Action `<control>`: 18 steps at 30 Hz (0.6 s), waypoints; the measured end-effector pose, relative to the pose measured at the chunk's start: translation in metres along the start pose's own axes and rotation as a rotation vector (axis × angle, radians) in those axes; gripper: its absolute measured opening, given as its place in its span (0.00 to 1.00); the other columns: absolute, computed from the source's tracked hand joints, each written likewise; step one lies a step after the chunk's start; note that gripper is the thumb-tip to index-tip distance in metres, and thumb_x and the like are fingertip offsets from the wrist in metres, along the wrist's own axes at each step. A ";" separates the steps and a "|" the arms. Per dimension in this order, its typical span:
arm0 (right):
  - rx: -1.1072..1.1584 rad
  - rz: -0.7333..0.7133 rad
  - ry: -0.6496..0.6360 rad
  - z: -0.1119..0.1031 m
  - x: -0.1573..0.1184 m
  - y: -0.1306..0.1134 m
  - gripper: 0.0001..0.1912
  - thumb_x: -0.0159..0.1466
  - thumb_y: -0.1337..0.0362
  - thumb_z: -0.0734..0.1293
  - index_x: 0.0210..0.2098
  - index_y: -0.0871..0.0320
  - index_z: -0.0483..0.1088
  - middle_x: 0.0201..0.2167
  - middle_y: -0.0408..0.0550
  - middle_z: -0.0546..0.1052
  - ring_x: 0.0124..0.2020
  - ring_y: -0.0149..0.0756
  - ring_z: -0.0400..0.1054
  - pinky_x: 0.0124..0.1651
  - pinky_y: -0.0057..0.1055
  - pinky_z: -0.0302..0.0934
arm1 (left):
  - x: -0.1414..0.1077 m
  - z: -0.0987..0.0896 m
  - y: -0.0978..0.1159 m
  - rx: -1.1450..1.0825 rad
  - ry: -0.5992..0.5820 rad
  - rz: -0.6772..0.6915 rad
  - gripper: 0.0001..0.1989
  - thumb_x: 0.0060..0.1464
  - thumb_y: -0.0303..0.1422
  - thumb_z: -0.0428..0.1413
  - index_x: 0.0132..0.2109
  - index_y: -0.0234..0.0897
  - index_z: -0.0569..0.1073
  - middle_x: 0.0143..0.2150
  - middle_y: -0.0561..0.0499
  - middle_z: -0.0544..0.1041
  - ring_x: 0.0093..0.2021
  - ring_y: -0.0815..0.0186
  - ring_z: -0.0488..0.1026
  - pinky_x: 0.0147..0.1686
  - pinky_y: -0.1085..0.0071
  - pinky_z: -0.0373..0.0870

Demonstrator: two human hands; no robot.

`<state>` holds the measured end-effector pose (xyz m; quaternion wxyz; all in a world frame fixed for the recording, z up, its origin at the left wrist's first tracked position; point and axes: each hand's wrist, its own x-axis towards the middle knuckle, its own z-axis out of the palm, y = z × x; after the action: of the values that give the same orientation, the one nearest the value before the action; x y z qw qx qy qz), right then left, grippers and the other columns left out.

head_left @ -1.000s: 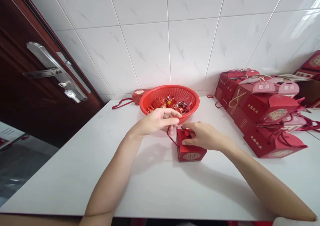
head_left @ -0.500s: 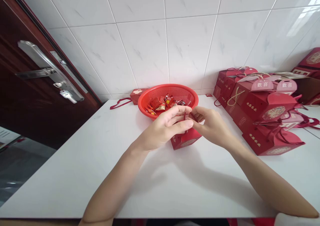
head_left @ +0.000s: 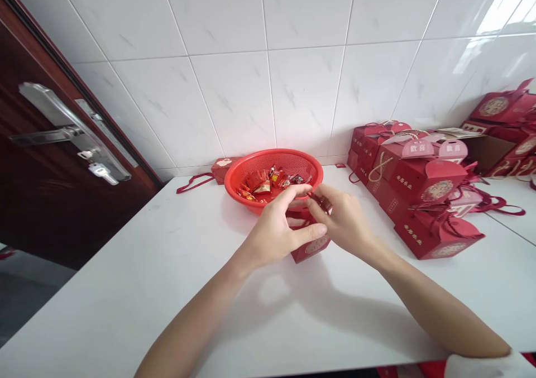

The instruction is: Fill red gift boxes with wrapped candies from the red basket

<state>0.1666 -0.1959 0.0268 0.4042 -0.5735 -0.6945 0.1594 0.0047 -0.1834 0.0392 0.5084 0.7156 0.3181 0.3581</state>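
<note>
A small red gift box [head_left: 312,247] stands on the white table in front of me, its top largely hidden by my hands. My right hand [head_left: 345,219] is closed in a pinch on a dark red ribbon [head_left: 320,200] above the box. My left hand [head_left: 281,227] curves over the box's left side, thumb stretched out and apart from the fingers; its index fingertip is close to the ribbon, and I cannot tell if it touches. Just behind the box sits a red plastic basket [head_left: 234,191] holding several wrapped candies [head_left: 262,183].
Several closed red gift boxes [head_left: 402,177] are stacked on the right, with more red boxes [head_left: 498,115] farther back. A small red box [head_left: 221,168] with a ribbon lies left of the basket. The tiled wall [head_left: 234,99] bounds the table behind; a brown door [head_left: 37,188] stands at left.
The view has shifted slightly. My left hand's thumb and fingers have spread wider, and the right hand has turned, showing more of the dark red ribbon at its fingers.
</note>
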 end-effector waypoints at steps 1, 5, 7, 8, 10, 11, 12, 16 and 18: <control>0.012 0.003 0.025 -0.003 0.001 -0.001 0.08 0.65 0.62 0.60 0.29 0.55 0.64 0.24 0.42 0.72 0.25 0.32 0.63 0.30 0.30 0.53 | 0.001 0.001 -0.002 0.108 0.069 0.001 0.33 0.49 0.37 0.68 0.60 0.42 0.67 0.57 0.44 0.71 0.55 0.55 0.71 0.49 0.61 0.74; 0.142 0.004 0.048 -0.016 0.002 -0.004 0.11 0.66 0.58 0.61 0.29 0.55 0.62 0.25 0.43 0.72 0.28 0.34 0.64 0.30 0.31 0.54 | 0.007 0.001 -0.012 0.456 0.232 0.044 0.36 0.46 0.37 0.69 0.61 0.44 0.67 0.52 0.46 0.71 0.50 0.57 0.71 0.52 0.58 0.71; 0.187 0.008 0.026 -0.019 0.002 -0.005 0.12 0.66 0.58 0.61 0.28 0.55 0.61 0.24 0.42 0.70 0.27 0.33 0.63 0.29 0.30 0.53 | 0.010 0.002 -0.019 0.523 0.234 0.039 0.33 0.47 0.38 0.68 0.60 0.44 0.68 0.52 0.45 0.69 0.52 0.56 0.71 0.54 0.58 0.70; 0.200 0.012 0.018 -0.019 0.001 -0.005 0.12 0.66 0.58 0.62 0.28 0.55 0.61 0.24 0.42 0.69 0.26 0.32 0.62 0.28 0.30 0.52 | 0.011 0.002 -0.022 0.534 0.217 0.023 0.31 0.48 0.38 0.68 0.59 0.44 0.70 0.52 0.45 0.69 0.53 0.55 0.70 0.54 0.58 0.69; 0.234 0.022 0.000 -0.019 0.001 -0.006 0.12 0.67 0.58 0.62 0.28 0.54 0.60 0.23 0.41 0.68 0.25 0.31 0.61 0.27 0.29 0.52 | 0.013 0.003 -0.027 0.539 0.169 -0.004 0.25 0.50 0.39 0.66 0.55 0.43 0.72 0.53 0.45 0.67 0.55 0.56 0.69 0.56 0.59 0.69; 0.261 0.028 -0.008 -0.019 0.000 -0.006 0.12 0.67 0.58 0.62 0.28 0.54 0.60 0.23 0.41 0.69 0.25 0.31 0.61 0.28 0.29 0.53 | 0.014 0.004 -0.029 0.537 0.148 -0.011 0.23 0.51 0.40 0.65 0.53 0.43 0.73 0.54 0.45 0.67 0.56 0.56 0.69 0.56 0.59 0.68; 0.296 0.031 -0.014 -0.019 0.000 -0.006 0.12 0.67 0.58 0.62 0.28 0.54 0.60 0.24 0.41 0.70 0.26 0.32 0.63 0.28 0.29 0.54 | 0.014 0.004 -0.030 0.533 0.133 -0.013 0.22 0.52 0.42 0.65 0.52 0.43 0.73 0.55 0.45 0.66 0.57 0.55 0.68 0.57 0.58 0.67; 0.476 0.031 -0.028 -0.019 0.001 -0.006 0.12 0.67 0.57 0.63 0.30 0.55 0.61 0.28 0.43 0.74 0.30 0.34 0.68 0.34 0.31 0.61 | 0.016 0.006 -0.032 0.530 0.089 -0.027 0.22 0.54 0.46 0.62 0.52 0.43 0.72 0.58 0.45 0.66 0.59 0.53 0.65 0.58 0.56 0.66; 0.549 0.050 -0.040 -0.018 0.002 -0.007 0.13 0.66 0.56 0.63 0.29 0.55 0.61 0.27 0.43 0.74 0.31 0.34 0.69 0.35 0.31 0.62 | 0.017 0.005 -0.033 0.534 0.089 -0.026 0.22 0.55 0.47 0.61 0.53 0.43 0.71 0.58 0.45 0.66 0.59 0.52 0.66 0.57 0.55 0.66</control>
<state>0.1753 -0.2008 0.0436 0.5266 -0.4563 -0.6188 0.3627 0.0153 -0.1631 0.0095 0.2916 0.8037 0.4327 0.2861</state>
